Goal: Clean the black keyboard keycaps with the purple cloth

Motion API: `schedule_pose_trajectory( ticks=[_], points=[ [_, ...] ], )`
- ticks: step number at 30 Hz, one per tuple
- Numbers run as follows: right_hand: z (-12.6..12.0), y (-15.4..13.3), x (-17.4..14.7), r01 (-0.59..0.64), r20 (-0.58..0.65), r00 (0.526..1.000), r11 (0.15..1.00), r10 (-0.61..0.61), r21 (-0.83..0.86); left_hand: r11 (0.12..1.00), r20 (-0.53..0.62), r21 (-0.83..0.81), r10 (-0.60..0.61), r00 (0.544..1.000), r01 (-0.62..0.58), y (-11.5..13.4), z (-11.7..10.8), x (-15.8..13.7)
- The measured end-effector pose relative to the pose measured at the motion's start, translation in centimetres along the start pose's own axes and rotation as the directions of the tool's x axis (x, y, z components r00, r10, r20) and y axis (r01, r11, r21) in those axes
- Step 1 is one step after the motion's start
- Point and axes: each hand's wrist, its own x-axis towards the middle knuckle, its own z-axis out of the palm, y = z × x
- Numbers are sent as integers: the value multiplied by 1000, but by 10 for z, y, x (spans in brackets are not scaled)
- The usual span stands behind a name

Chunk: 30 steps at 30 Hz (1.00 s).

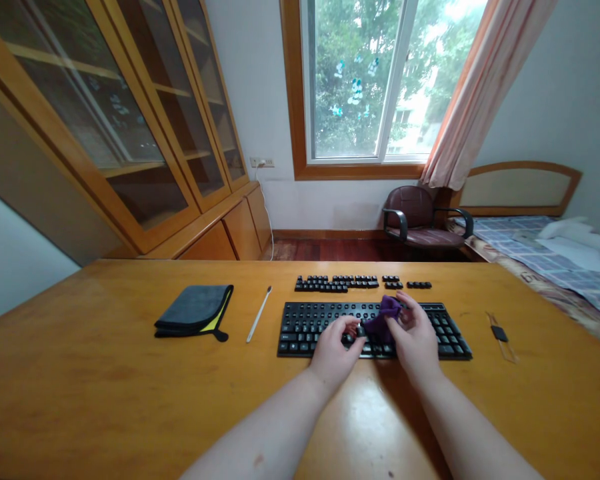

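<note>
A black keyboard lies on the wooden desk, its upper rows stripped of keycaps while lower rows and the number pad still carry them. Above its middle, my left hand is closed, pinching a small black keycap between thumb and fingers. My right hand grips a bunched purple cloth just to the right of that keycap. Behind the keyboard, loose black keycaps sit in rows. The keys under both hands are partly hidden.
A white toothbrush and a folded grey cloth with yellow lining lie left of the keyboard. On the right is a wire keycap puller with a dark grip. Beyond the desk stand a chair and a bed.
</note>
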Motion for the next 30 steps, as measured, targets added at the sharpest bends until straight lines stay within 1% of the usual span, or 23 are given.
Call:
schedule_pose_trajectory(
  ticks=[1,3,5,6,8,9,10,12,14,15,17,19,21,23,26,28,30],
  points=[
    [1,-1,-1,-17,25,1000,1000,16,12,1000,11,1,5,1000,-5,1,-1,0],
    [3,-5,-4,-38,127,991,999,41,-31,1000,29,11,23,999,-23,2,-2,-1],
    [4,-7,-7,-53,249,966,996,70,-76,999,38,15,42,998,-42,3,-3,0],
    [5,-8,-9,-74,295,951,995,92,-73,999,36,12,47,998,-47,4,-4,0],
    [8,-8,-11,-160,357,922,987,151,-6,999,23,7,48,999,-48,3,-4,1],
    [9,-8,-11,-223,375,908,973,185,59,999,9,5,44,999,-44,3,-4,1],
    [10,-8,-12,-292,390,894,946,218,141,999,-13,2,35,999,-35,2,-3,2],
    [13,-9,-13,-428,424,859,856,286,289,1000,-70,-5,9,998,-9,-2,-2,3],
    [15,-11,-13,-514,458,822,788,338,340,1000,-126,-21,-19,992,16,-6,-2,4],
    [16,-13,-13,-530,471,809,782,352,327,999,-139,-32,-26,990,22,-7,-2,4],
    [17,-16,-13,-519,480,803,811,353,271,998,-146,-59,-27,989,19,-11,-1,5],
    [16,-17,-12,-485,481,809,847,339,219,995,-151,-97,-34,988,19,-13,-1,5],
    [15,-15,-12,-452,477,815,876,328,171,988,-153,-150,-65,986,41,-14,0,5],
    [15,-11,-12,-397,466,835,907,292,143,969,-131,-236,-108,985,75,-15,2,4],
    [15,-6,-12,-290,426,881,947,207,139,919,-97,-371,-184,978,136,-16,6,3],
    [15,-5,-12,-235,404,899,964,168,122,893,-95,-416,-233,968,174,-15,7,3],
    [14,-7,-12,-230,396,902,968,173,99,882,-97,-430,-255,962,190,-14,8,3]
  ],
)
